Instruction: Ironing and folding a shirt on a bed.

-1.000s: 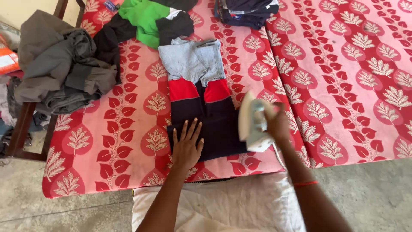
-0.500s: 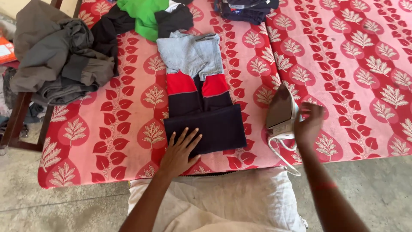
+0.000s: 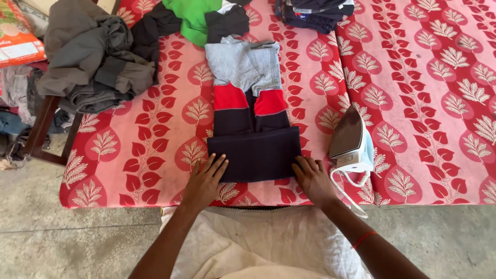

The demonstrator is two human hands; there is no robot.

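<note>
A folded garment [image 3: 253, 132], grey at the top, red in the middle and dark navy below, lies on the red leaf-patterned cloth [image 3: 413, 88]. My left hand [image 3: 204, 181] rests flat at the garment's lower left corner, fingers spread. At its lower right corner sits my right hand [image 3: 311, 178], fingers touching the navy edge. A white and light blue iron [image 3: 351, 140] stands upright on its heel just right of the garment, its cord trailing toward the table's front edge. Neither hand touches the iron.
A heap of grey clothes [image 3: 90, 59] lies over a wooden chair at the far left. Green and black garments [image 3: 194, 20] are piled behind the folded piece, and a dark folded stack [image 3: 315, 11] sits at the back. White cloth [image 3: 258, 243] hangs below the table edge.
My right hand set the iron upright to the right, let go of it, and moved onto the garment's lower right corner. My left hand slid to the lower left corner.
</note>
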